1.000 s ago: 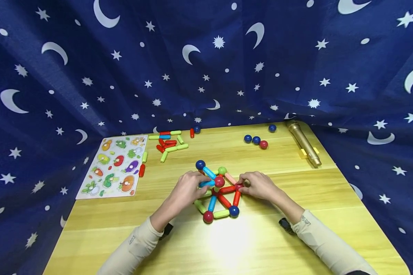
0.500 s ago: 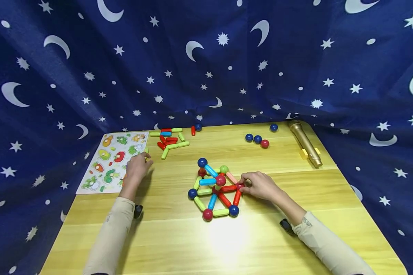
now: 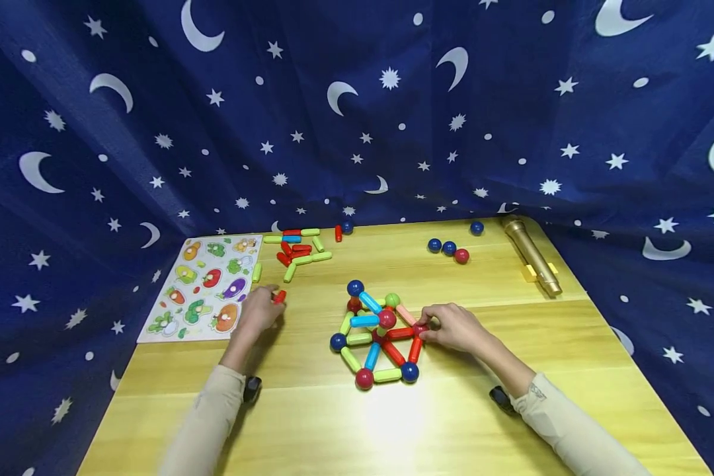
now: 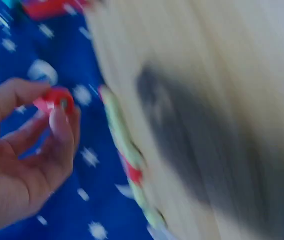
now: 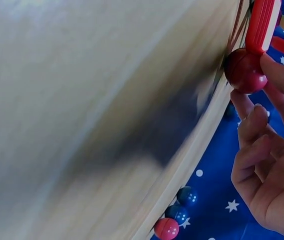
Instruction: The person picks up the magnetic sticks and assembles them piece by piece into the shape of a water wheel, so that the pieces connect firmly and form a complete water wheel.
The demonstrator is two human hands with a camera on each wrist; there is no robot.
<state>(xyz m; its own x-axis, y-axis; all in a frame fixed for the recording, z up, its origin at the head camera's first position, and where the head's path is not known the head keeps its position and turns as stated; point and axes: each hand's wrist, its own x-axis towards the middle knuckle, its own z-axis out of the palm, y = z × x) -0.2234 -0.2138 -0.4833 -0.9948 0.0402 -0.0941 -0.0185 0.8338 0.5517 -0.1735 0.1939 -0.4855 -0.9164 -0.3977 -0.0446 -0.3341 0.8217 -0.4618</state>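
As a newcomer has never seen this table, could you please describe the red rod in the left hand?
On the wooden table, find the white vegetable board at the far left. By its right edge is the left hand, pinching the red rod. That grip sets it apart: the other loose red rods lie farther back, towards the blue curtain.

Short red rod, held, multicoloured ball-and-rod frame right of it

Left hand pinching with bent fingers; left forearm runs back from it, slanting leftward. Right hand well apart to its right, also pinching, other fingers curled; right forearm slants back, rightward.
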